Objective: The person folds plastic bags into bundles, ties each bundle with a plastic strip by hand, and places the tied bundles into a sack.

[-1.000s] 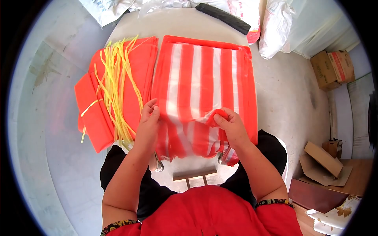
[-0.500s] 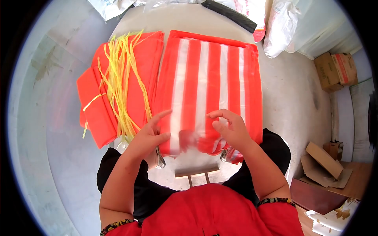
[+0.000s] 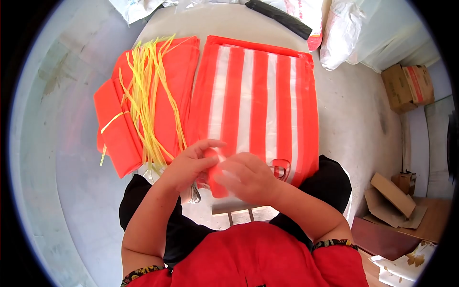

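A stack of red-and-white striped plastic bags (image 3: 258, 100) lies flat in front of me. At its near edge, my left hand (image 3: 189, 167) pinches a raised red part of the striped plastic between thumb and index finger. My right hand (image 3: 251, 179) is right beside it, knuckles up and fingers bent over the same bunched plastic. Motion smears those fingertips, so their grip cannot be made out. Left of the stack are folded red plastic bags (image 3: 184, 71), with a bunch of yellow ties (image 3: 148, 95) draped across them. One yellow tie circles a smaller red bundle (image 3: 114, 129).
A black roll (image 3: 279, 19) and white plastic sacks (image 3: 342, 36) sit at the far side. Cardboard boxes (image 3: 406, 88) stand at right, with an opened carton (image 3: 394, 201) lower down. A wooden stool-like frame (image 3: 239, 209) shows between my knees.
My right hand has moved left and down to meet my left hand at the bags' near edge. The left hand has shifted slightly right, and the plastic between them is now lifted and bunched.
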A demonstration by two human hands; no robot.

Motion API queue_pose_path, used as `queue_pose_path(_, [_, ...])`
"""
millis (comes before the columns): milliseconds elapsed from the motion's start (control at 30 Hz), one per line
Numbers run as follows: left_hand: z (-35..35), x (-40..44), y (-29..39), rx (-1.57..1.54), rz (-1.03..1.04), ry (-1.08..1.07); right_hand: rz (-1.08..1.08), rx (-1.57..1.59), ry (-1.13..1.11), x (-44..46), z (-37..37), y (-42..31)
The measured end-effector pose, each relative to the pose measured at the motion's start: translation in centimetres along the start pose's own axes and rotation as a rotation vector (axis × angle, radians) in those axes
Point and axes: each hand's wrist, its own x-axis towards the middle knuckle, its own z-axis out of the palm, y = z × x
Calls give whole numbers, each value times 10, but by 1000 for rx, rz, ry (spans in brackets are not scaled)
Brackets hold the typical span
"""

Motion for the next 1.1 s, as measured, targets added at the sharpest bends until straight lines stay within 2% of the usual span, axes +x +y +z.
queue_pose_path(33, [1,0,1,26,-7,1,-3,8,-6,0,-3,0])
queue_pose_path(133, [3,0,7,140,7,33,165,87,-15,-1,-15,6])
queue_pose_path(167, [3,1,8,183,18,48,295,162,15,-1,-19,10])
queue_pose_path(267, [-2,21,-14,741,424,341,699,364,78,-2,-31,23])
queue_pose_path(333, [3,25,-11,850,406,417,986,466,83,-6,-36,31])
queue_pose_path(367, [6,27,-8,905,396,454,1048,557,45,-11,-40,38])
queue_pose_path(467, [11,32,4,1125,293,497,1036,478,-87,-17,-44,46])
queue_pose_path(567, [16,39,4,1309,354,561,1042,440,-148,-24,-42,50])
queue_pose_path(667, [21,46,-4,1372,590,616,1039,390,-207,-27,-43,51])
queue_pose_path(767, [29,48,-8,1463,783,354,959,270,-242,-35,-40,53])
queue_pose_path(867, [36,62,-21,1424,1042,170,878,128,-314,-32,-43,53])
queue_pose_path(967, [47,58,-16,1519,957,77,715,-5,-203,-37,-44,53])
queue_pose_path(1100, [45,62,-15,1528,985,64,446,-43,-392,-39,-62,48])
